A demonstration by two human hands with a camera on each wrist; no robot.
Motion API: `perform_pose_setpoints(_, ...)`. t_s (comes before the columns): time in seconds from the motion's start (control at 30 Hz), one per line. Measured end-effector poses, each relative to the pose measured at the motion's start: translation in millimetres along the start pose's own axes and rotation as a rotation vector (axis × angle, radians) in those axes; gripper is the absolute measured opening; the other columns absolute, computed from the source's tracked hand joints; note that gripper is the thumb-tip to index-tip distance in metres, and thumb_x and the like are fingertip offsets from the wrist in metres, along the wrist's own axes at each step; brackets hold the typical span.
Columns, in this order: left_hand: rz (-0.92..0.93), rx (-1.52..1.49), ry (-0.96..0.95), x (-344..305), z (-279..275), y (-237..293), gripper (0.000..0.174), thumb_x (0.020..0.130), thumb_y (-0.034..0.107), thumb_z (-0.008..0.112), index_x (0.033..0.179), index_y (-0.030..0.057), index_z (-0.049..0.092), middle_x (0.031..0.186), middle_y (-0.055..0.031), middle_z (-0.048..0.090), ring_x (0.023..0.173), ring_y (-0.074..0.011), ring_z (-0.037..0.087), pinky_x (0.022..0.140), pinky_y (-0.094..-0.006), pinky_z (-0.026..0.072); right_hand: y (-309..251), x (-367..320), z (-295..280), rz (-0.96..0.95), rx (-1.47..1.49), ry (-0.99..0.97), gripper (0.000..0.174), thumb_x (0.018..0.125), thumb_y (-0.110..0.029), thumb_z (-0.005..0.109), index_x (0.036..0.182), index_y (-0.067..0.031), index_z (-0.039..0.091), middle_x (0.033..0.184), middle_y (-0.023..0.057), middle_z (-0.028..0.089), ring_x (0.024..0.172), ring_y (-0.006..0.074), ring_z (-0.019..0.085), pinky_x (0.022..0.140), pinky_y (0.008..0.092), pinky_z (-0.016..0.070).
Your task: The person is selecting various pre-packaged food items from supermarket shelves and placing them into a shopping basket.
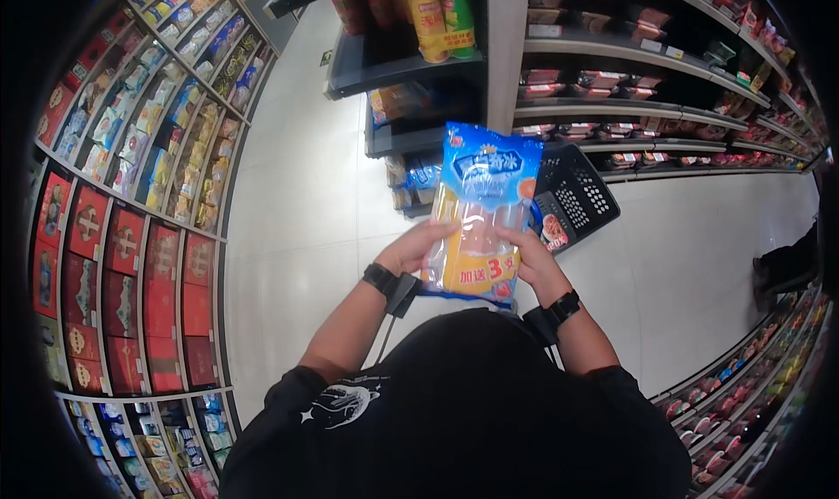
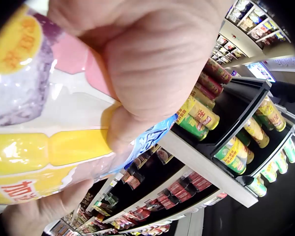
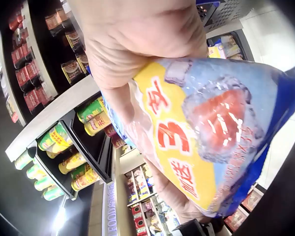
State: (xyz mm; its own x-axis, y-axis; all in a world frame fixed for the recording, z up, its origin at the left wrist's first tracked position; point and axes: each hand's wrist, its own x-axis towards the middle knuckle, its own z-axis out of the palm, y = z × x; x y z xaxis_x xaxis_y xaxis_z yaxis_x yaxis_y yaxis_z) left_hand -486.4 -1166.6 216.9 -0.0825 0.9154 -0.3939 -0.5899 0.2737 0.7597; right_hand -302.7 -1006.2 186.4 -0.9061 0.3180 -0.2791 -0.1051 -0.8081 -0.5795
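In front of the chest, a blue, clear and yellow bag of ice pops (image 1: 476,211) is held upright by both hands. My left hand (image 1: 424,244) grips its left edge, the thumb lying across the front. On the opposite edge my right hand (image 1: 535,256) grips it the same way, thumb also on the front. Yellow and pink tubes show through the plastic beside the left thumb in the left wrist view, where the bag (image 2: 24,147) fills the left side. Large red print marks the bag's lower front (image 3: 187,132) in the right wrist view.
A black shopping basket (image 1: 603,180) stands behind the bag, with a printed food pack (image 1: 553,232) at its near end. Ahead is a dark shelf end with yellow and green cans (image 1: 428,23). Stocked shelves (image 1: 122,149) line the left; trays of packaged food (image 1: 603,79) fill the right-hand shelves.
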Motion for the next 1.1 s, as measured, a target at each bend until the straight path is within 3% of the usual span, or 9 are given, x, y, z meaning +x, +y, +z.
perform_pose_setpoints(0.1,0.012,-0.113,0.032,13.2,0.6,-0.9,0.061,0.103,0.048,0.044,0.144,0.0036,0.039,0.136,-0.0150,0.056,0.118,-0.0243,0.062,0.097,-0.0383,0.0546,-3.6,5.5,-12.6,-0.017,0.125,0.021,0.044,0.089,-0.006,0.066,0.131,-0.0037,0.053,0.122,0.0105,0.064,0.112,0.0249,0.064,0.097,0.0401,0.0522)
perform_pose_setpoints(0.23,0.178,-0.437,0.104,9.1,6.8,-22.9,0.083,0.099,0.066,0.030,0.152,0.0031,0.029,0.151,-0.0169,0.042,0.138,-0.0288,0.043,0.114,-0.0439,0.0348,-21.3,17.8,-19.3,-0.062,0.261,-0.005,0.047,0.089,-0.006,0.066,0.134,-0.0037,0.050,0.127,0.0111,0.061,0.118,0.0266,0.060,0.101,0.0431,0.0493)
perform_pose_setpoints(0.27,0.232,-0.592,-0.059,11.2,4.4,-38.7,0.079,0.100,0.063,0.034,0.152,0.0037,0.029,0.153,-0.0150,0.039,0.141,-0.0281,0.038,0.117,-0.0453,0.0307,-21.6,22.5,-25.6,-0.066,0.290,-0.004,0.048,0.089,-0.006,0.066,0.135,-0.0036,0.049,0.128,0.0110,0.060,0.120,0.0266,0.059,0.102,0.0432,0.0484)
perform_pose_setpoints(0.33,0.285,-0.872,0.056,14.7,15.9,-55.1,0.073,0.100,0.056,0.043,0.151,0.0047,0.031,0.153,-0.0141,0.039,0.140,-0.0283,0.039,0.116,-0.0477,0.0315,-24.7,28.7,-31.9,-0.092,0.302,-0.030,0.049,0.091,-0.004,0.064,0.136,-0.0028,0.047,0.130,0.0107,0.058,0.122,0.0256,0.057,0.105,0.0425,0.0457)
perform_pose_setpoints(0.43,0.333,-0.547,0.208,32.4,30.6,-56.4,0.068,0.098,0.045,0.056,0.148,0.0053,0.034,0.151,-0.0139,0.043,0.138,-0.0290,0.042,0.115,-0.0479,0.0334,-31.9,28.7,-33.6,-0.071,0.322,-0.073,0.044,0.093,-0.002,0.060,0.135,-0.0015,0.048,0.131,0.0126,0.057,0.123,0.0261,0.056,0.107,0.0439,0.0441)
perform_pose_setpoints(0.57,0.345,-0.581,0.225,60.8,40.4,-42.2,0.060,0.094,0.021,0.066,0.144,0.0030,0.039,0.144,-0.0148,0.051,0.132,-0.0294,0.049,0.114,-0.0469,0.0363,-41.7,30.0,-29.2,-0.048,0.176,-0.106,0.051,0.089,0.002,0.064,0.137,-0.0044,0.047,0.134,0.0092,0.055,0.127,0.0242,0.052,0.108,0.0418,0.0420)
perform_pose_setpoints(0.77,0.310,-0.524,0.336,58.2,9.2,-28.2,0.058,0.088,0.008,0.064,0.141,-0.0008,0.043,0.136,-0.0179,0.056,0.124,-0.0313,0.057,0.108,-0.0469,0.0443,-65.8,36.9,-37.7,0.104,0.036,-0.159,0.052,0.090,0.000,0.065,0.138,-0.0052,0.045,0.132,0.0097,0.055,0.126,0.0228,0.051,0.107,0.0391,0.0425)
perform_pose_setpoints(0.97,0.408,-0.525,0.470,47.3,-65.7,-25.3,0.057,0.086,0.004,0.062,0.139,-0.0023,0.044,0.134,-0.0188,0.058,0.120,-0.0334,0.059,0.105,-0.0467,0.0469,-64.2,57.2,-84.9,-0.208,-0.699,0.261,0.052,0.087,-0.013,0.074,0.131,-0.0018,0.048,0.122,0.0105,0.057,0.115,0.0169,0.055,0.097,0.0332,0.0474)
perform_pose_setpoints(1.1,0.370,-0.562,0.520,37.2,-142.8,-13.9,0.058,0.085,0.005,0.064,0.139,-0.0031,0.044,0.134,-0.0198,0.057,0.120,-0.0334,0.059,0.105,-0.0471,0.0469,-48.6,77.1,-131.3,-0.257,-1.317,0.388,0.063,0.079,-0.029,0.081,0.127,-0.0003,0.052,0.119,0.0170,0.060,0.111,0.0292,0.059,0.095,0.0401,0.0478)
